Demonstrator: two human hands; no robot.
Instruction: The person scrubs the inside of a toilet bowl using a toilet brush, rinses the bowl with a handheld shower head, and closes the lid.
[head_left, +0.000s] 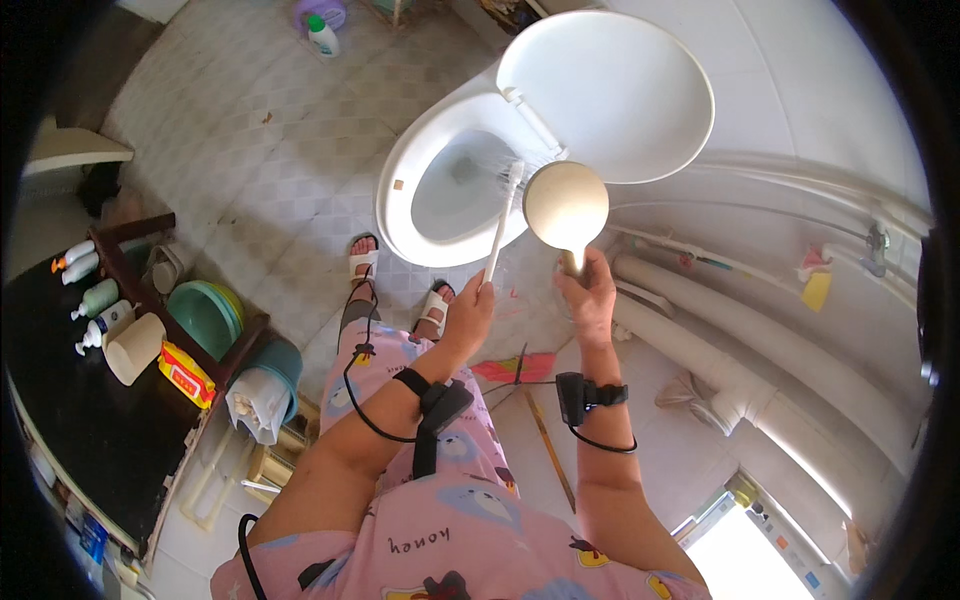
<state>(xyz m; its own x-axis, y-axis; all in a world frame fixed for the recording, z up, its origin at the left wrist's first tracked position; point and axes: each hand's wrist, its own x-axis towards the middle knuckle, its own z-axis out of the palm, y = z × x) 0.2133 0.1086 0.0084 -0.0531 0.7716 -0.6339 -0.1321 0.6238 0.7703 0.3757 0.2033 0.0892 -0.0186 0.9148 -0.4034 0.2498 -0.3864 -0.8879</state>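
Note:
My left hand (471, 315) grips the handle of a white toilet brush (502, 221), its head over the right side of the toilet bowl (450, 199). In my right hand (590, 296) is a round handheld shower head (566, 206), its back towards me. Water sprays from it across the brush head towards the bowl. The toilet seat (392, 217) lies down, with a small brown patch on its front left. Raised behind it, the white lid (611, 94) leans back to the right. The shower head hides part of the toilet's right side.
White pipes (690, 330) run along the right wall. At left, a black counter (82, 420) carries pump bottles (97, 298) and a yellow-and-red wipes pack (186, 375). Basins (202, 319) and a lined bin (262, 397) stand beside it. A green-capped bottle (323, 37) is on the tiled floor.

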